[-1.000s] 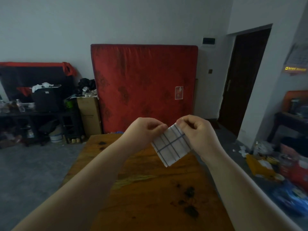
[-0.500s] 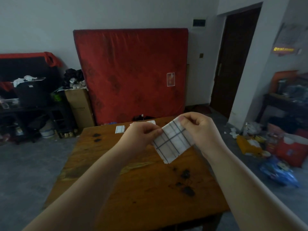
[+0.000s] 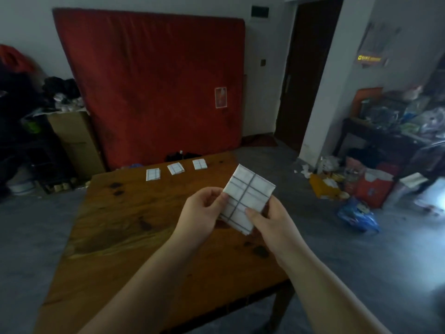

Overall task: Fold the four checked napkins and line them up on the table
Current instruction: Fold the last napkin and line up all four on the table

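Observation:
I hold a folded white checked napkin (image 3: 248, 197) with dark grid lines above the wooden table (image 3: 134, 227), tilted with its top corner pointing away. My left hand (image 3: 201, 212) pinches its left edge and my right hand (image 3: 269, 219) grips its lower right corner. Three folded checked napkins lie in a row near the table's far edge: a left napkin (image 3: 153, 174), a middle napkin (image 3: 175, 169) and a right napkin (image 3: 199, 164).
A red mattress (image 3: 154, 78) leans on the wall behind the table. A cardboard box (image 3: 74, 138) and dark shelves stand at the left. Bags and clutter (image 3: 356, 189) cover the floor at the right, near a dark doorway (image 3: 305, 75).
The view has tipped down, so the row of three napkins at the far edge now shows. My hands have lowered, and the held napkin has turned flatter toward me.

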